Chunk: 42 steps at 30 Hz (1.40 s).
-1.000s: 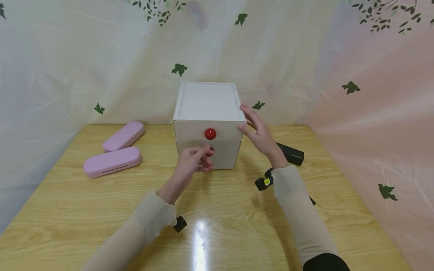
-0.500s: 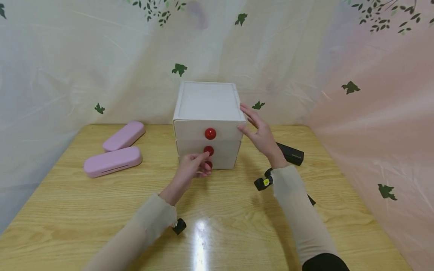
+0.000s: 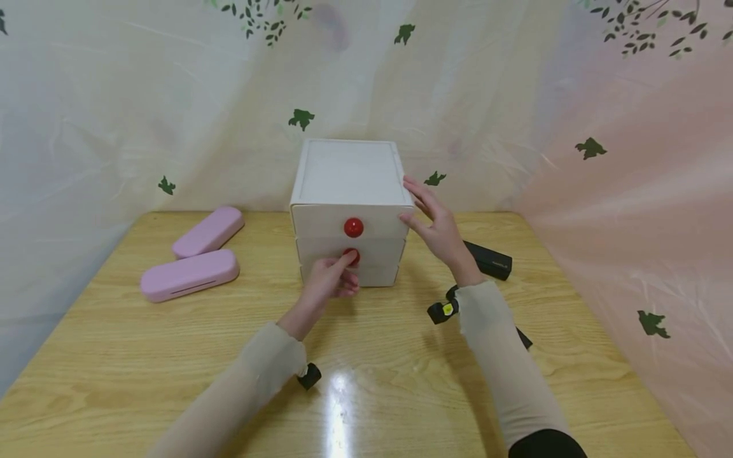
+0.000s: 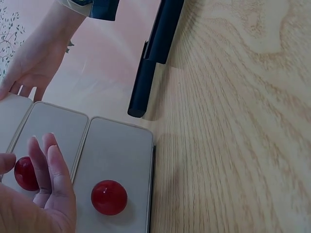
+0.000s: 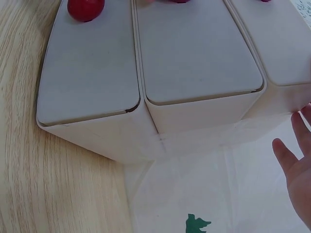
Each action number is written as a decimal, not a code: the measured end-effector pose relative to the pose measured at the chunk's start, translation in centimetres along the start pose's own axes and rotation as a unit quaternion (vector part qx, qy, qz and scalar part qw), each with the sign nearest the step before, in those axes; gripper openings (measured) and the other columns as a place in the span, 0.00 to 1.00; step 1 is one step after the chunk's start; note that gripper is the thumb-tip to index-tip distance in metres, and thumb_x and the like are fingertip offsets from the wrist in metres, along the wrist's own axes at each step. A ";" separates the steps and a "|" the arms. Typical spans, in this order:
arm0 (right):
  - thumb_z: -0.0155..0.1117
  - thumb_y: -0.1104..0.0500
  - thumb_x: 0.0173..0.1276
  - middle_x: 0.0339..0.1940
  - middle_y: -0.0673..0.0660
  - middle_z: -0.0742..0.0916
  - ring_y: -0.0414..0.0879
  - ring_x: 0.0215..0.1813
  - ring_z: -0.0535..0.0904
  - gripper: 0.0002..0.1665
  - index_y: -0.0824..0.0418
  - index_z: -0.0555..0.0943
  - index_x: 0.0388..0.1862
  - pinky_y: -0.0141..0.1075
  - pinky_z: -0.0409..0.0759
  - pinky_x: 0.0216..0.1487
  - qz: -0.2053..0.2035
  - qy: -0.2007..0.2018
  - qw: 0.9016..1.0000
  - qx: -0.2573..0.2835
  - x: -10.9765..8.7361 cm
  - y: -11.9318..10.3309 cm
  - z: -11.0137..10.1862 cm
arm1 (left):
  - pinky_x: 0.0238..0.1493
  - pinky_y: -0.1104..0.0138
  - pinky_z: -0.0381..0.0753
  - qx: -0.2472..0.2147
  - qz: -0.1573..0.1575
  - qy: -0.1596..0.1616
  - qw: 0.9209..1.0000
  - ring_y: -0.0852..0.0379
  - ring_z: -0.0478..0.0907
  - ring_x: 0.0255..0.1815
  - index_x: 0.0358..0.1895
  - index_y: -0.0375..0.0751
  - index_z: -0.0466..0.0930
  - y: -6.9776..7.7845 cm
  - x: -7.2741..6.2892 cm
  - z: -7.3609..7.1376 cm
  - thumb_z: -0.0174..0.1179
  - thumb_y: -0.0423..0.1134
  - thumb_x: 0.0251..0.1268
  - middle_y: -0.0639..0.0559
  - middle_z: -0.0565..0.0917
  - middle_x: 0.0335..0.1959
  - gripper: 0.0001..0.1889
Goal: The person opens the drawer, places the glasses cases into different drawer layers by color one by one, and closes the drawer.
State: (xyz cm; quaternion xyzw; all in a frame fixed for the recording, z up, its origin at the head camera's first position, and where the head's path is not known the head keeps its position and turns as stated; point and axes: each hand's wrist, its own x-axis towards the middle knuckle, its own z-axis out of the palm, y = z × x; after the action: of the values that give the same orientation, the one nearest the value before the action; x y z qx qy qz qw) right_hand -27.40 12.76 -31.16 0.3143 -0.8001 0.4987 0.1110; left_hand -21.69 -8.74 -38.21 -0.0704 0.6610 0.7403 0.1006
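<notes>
A white unit (image 3: 353,172) of three stacked drawers stands at the back middle of the table, each drawer front bearing a round red knob. My left hand (image 3: 324,280) is at the middle knob (image 4: 25,173), which lies between thumb and fingers in the left wrist view. Below it, the bottom knob (image 4: 109,197) is hidden behind that hand in the head view. The top knob (image 3: 354,227) is untouched. My right hand (image 3: 438,232) rests its fingertips along the unit's upper right side, with fingers spread and nearly straight. All drawers appear closed.
Two pink oblong cases (image 3: 208,232) lie on the wooden table (image 3: 172,356) at left. A black oblong case (image 3: 490,261) is behind my right wrist, and another dark object (image 3: 523,338) shows partly beneath the right sleeve. A leaf-patterned sheet hangs behind.
My left hand has dropped slightly from in front of the middle knob, then closed in on it with thumb and fingers. The right hand has stayed at the unit's side.
</notes>
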 end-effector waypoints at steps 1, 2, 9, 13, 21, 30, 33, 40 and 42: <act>0.57 0.66 0.71 0.77 0.61 0.64 0.55 0.78 0.56 0.32 0.68 0.63 0.72 0.56 0.58 0.75 0.002 0.000 1.000 -0.001 0.0 -0.1 0.0 | 0.21 0.74 0.80 -0.002 -0.002 0.002 1.000 0.63 0.78 0.16 0.48 0.24 0.76 0.0 0.1 0.1 0.53 0.47 0.73 0.56 0.79 0.14 0.23; 0.57 0.66 0.71 0.77 0.61 0.64 0.55 0.78 0.56 0.32 0.68 0.63 0.72 0.55 0.58 0.76 0.002 0.001 1.000 -0.002 0.0 -0.2 0.0 | 0.21 0.74 0.80 -0.003 -0.005 0.004 1.000 0.63 0.78 0.16 0.48 0.24 0.76 0.0 0.1 0.1 0.53 0.47 0.73 0.56 0.79 0.14 0.23; 0.59 0.66 0.70 0.76 0.60 0.66 0.53 0.79 0.57 0.31 0.68 0.65 0.71 0.49 0.56 0.78 0.006 0.009 1.000 -0.008 -0.1 -0.5 -0.1 | 0.21 0.73 0.81 -0.008 -0.005 0.013 1.000 0.62 0.79 0.16 0.45 0.26 0.77 0.0 0.4 0.2 0.52 0.48 0.73 0.56 0.79 0.14 0.22; 0.59 0.66 0.70 0.77 0.60 0.65 0.53 0.79 0.56 0.32 0.67 0.65 0.71 0.48 0.57 0.77 0.011 0.006 1.000 -0.002 -0.1 -0.7 -0.1 | 0.21 0.73 0.81 -0.009 0.000 0.013 1.000 0.62 0.79 0.16 0.45 0.25 0.77 0.0 0.3 0.2 0.52 0.47 0.73 0.55 0.79 0.14 0.22; 0.59 0.68 0.69 0.77 0.60 0.63 0.54 0.79 0.55 0.33 0.68 0.63 0.72 0.53 0.56 0.77 0.010 0.000 1.000 0.025 0.0 -0.5 0.0 | 0.21 0.73 0.81 -0.008 0.005 0.005 1.000 0.62 0.79 0.16 0.46 0.24 0.76 0.0 0.1 0.3 0.51 0.46 0.74 0.56 0.79 0.14 0.22; 0.59 0.68 0.69 0.77 0.61 0.64 0.54 0.79 0.56 0.32 0.69 0.64 0.71 0.53 0.57 0.76 0.005 0.002 0.999 0.036 0.1 -0.4 0.1 | 0.22 0.72 0.81 -0.003 0.010 0.001 1.000 0.62 0.79 0.17 0.44 0.19 0.75 -0.1 -0.2 0.2 0.51 0.45 0.74 0.57 0.78 0.13 0.24; 0.59 0.68 0.69 0.77 0.61 0.64 0.54 0.79 0.56 0.32 0.69 0.64 0.71 0.53 0.58 0.76 0.006 0.004 0.999 0.038 0.2 -0.3 0.2 | 0.23 0.72 0.82 -0.002 0.010 0.000 1.000 0.62 0.79 0.17 0.43 0.19 0.75 -0.3 -0.5 0.2 0.51 0.45 0.74 0.56 0.78 0.13 0.23; 0.59 0.68 0.69 0.77 0.59 0.63 0.53 0.79 0.56 0.33 0.66 0.63 0.72 0.52 0.57 0.77 0.002 0.007 0.999 0.049 0.3 1.2 0.4 | 0.26 0.71 0.83 0.011 -0.001 0.002 1.000 0.61 0.80 0.19 0.41 0.22 0.76 -0.6 -1.3 0.2 0.51 0.46 0.74 0.56 0.78 0.14 0.23; 0.59 0.68 0.69 0.78 0.57 0.63 0.51 0.79 0.56 0.34 0.64 0.63 0.73 0.51 0.57 0.77 0.002 0.009 0.999 0.051 0.4 2.0 0.5 | 0.26 0.70 0.83 0.011 -0.001 0.002 1.000 0.60 0.80 0.19 0.40 0.23 0.76 -0.7 -1.5 0.3 0.52 0.46 0.74 0.56 0.78 0.13 0.22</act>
State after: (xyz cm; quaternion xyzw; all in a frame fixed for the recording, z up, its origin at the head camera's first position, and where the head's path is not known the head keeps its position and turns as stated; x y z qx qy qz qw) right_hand -28.85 12.73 -32.63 0.3136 -0.7733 0.5417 0.1011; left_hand -20.06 -8.45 -38.46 -0.0717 0.6689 0.7330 0.1006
